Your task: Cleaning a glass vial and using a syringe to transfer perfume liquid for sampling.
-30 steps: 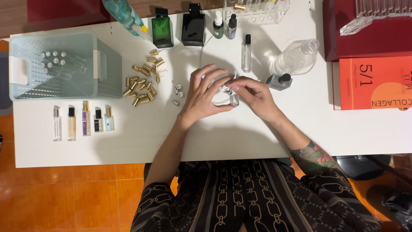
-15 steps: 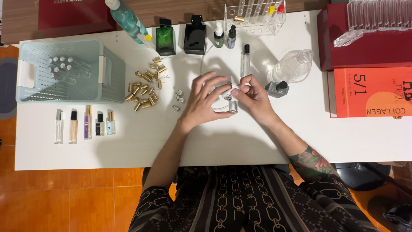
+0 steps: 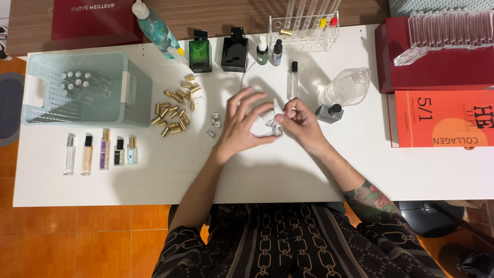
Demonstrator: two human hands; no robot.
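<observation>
My left hand [image 3: 242,126] and my right hand [image 3: 301,123] meet over the middle of the white table [image 3: 154,170]. Between them is a small clear glass bottle [image 3: 268,127]. The left hand cups it from the left with fingers spread. My right thumb and fingers pinch at its top. Just left of the hands lie a few small silver caps [image 3: 213,122]. A slim clear vial with a black top [image 3: 293,82] stands behind the hands.
A pile of gold caps [image 3: 174,110], a pale green basket holding vials [image 3: 77,87], a row of small filled vials [image 3: 100,152], green [image 3: 200,51] and black [image 3: 234,50] bottles, a clear tube rack [image 3: 304,23], a plastic bottle lying down [image 3: 343,85], red and orange boxes [image 3: 442,117].
The view has shifted so the table sits lower in frame. My hands stay together on the small glass bottle, with the right fingers working at its top.
</observation>
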